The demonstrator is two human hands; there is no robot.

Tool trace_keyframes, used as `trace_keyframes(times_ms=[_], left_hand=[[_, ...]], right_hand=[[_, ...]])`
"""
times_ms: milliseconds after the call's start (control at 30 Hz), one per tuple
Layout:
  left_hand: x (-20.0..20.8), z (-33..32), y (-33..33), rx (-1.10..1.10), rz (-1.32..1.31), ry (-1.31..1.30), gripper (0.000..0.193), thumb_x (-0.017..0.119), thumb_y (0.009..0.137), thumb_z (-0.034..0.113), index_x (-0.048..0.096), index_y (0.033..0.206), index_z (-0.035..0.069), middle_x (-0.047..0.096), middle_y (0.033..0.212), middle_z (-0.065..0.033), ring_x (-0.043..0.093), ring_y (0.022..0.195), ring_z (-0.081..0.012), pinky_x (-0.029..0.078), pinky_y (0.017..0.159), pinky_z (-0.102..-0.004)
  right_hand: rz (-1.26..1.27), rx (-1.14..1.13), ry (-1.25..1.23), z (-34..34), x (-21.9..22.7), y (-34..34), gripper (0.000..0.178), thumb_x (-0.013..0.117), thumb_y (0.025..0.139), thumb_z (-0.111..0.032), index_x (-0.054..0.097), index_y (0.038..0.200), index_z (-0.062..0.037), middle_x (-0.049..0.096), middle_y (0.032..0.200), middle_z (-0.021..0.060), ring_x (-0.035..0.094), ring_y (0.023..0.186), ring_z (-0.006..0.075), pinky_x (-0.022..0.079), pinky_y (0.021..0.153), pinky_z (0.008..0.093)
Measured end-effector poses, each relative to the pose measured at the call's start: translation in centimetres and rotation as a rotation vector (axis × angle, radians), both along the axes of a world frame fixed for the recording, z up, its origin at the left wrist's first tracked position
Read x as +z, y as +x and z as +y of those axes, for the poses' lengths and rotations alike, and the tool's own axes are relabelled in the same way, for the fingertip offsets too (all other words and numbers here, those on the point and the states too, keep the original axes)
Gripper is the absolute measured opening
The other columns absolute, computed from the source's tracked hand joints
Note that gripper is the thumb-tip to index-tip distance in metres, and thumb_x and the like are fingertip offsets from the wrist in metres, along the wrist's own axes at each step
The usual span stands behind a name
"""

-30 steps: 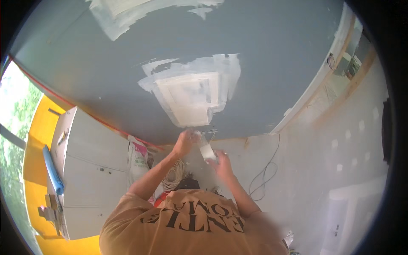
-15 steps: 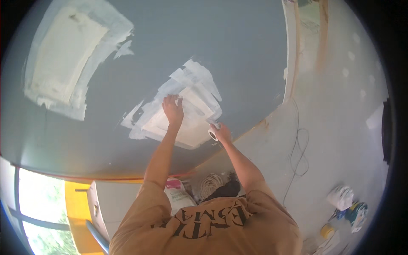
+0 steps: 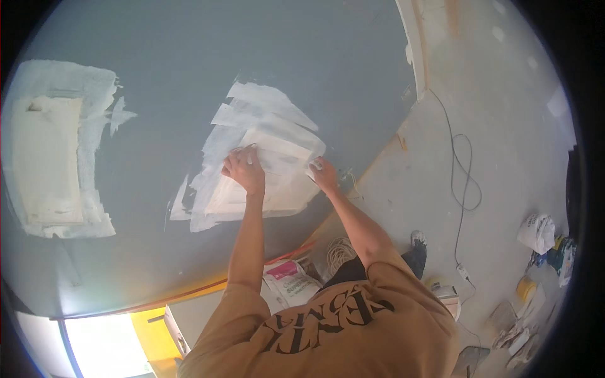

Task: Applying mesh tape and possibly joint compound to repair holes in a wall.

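Observation:
A pale patch of white filler (image 3: 271, 104) covers part of the grey wall in front of me. My left hand (image 3: 246, 169) is at the patch's left side, its fingers bent and drawn together against the surface. Whatever may be between those fingertips is hidden. At the patch's right edge, my right hand (image 3: 325, 175) grips a white roll of tape (image 3: 313, 166), mostly covered by the fingers. Between both hands runs a light band across the patch; I cannot tell whether it is tape or filler.
Another filler patch (image 3: 50, 157) lies to the left. A grey cable (image 3: 455, 151) loops over the floor at right. Below are a printed sack (image 3: 293, 283) and coiled rope (image 3: 340, 255). Bags (image 3: 537, 233) and a yellow tub (image 3: 525, 290) stand at lower right.
My view has shifted. My left hand has gone from nearly flat to bent fingers, lower on the patch. The right hand still holds the roll, now higher up along the patch's edge.

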State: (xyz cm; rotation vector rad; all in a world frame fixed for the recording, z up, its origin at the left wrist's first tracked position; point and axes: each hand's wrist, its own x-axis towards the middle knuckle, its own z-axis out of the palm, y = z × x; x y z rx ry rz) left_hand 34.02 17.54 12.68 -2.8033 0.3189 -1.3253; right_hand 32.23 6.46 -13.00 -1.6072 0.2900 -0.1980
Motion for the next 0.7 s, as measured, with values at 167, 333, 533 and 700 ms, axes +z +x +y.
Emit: trace_keyframes(times_ms=[167, 333, 533, 700], left_hand=[[-0.9, 0.1, 0.7, 0.025, -0.028, 0.049, 0.012, 0.077, 0.092, 0.031, 0.081, 0.097, 0.021, 0.062, 0.109, -0.0021, 0.052, 0.107, -0.0265, 0.030, 0.091, -0.0451], [-0.7, 1.2, 0.9, 0.018, -0.059, 0.079, 0.012, 0.079, 0.091, 0.030, 0.082, 0.097, 0.021, 0.063, 0.108, -0.0026, 0.051, 0.105, -0.0266, 0.031, 0.091, -0.0452], [-1.5, 1.1, 1.4, -0.005, -0.044, 0.081, 0.010, 0.080, 0.090, 0.027, 0.082, 0.096, 0.019, 0.063, 0.108, -0.0044, 0.052, 0.106, -0.0276, 0.032, 0.092, -0.0469], [0.4, -1.5, -0.4, -0.061, -0.018, 0.052, 0.009, 0.080, 0.090, 0.021, 0.080, 0.099, 0.017, 0.060, 0.106, -0.0062, 0.052, 0.105, -0.0287, 0.034, 0.092, -0.0466]], right_hand=[[0.083, 0.028, 0.003, -0.3, 0.8, 1.3, 0.042, 0.073, 0.091, -0.034, 0.070, 0.121, -0.0043, 0.073, 0.117, 0.0207, 0.068, 0.112, 0.0403, 0.053, 0.097, 0.0474], [0.174, 0.108, 0.014, 0.8, 2.5, 2.2, 0.041, 0.074, 0.086, -0.034, 0.073, 0.118, -0.0078, 0.075, 0.103, 0.0202, 0.071, 0.102, 0.0411, 0.055, 0.090, 0.0495], [0.168, 0.021, -0.023, 1.8, 0.2, 4.4, 0.036, 0.075, 0.083, -0.036, 0.073, 0.110, -0.0125, 0.073, 0.091, 0.0190, 0.071, 0.090, 0.0396, 0.055, 0.079, 0.0503], [0.076, 0.070, 0.003, 0.1, -0.2, 4.0, 0.033, 0.075, 0.086, -0.034, 0.073, 0.109, -0.0107, 0.072, 0.089, 0.0171, 0.071, 0.082, 0.0370, 0.054, 0.076, 0.0491]])
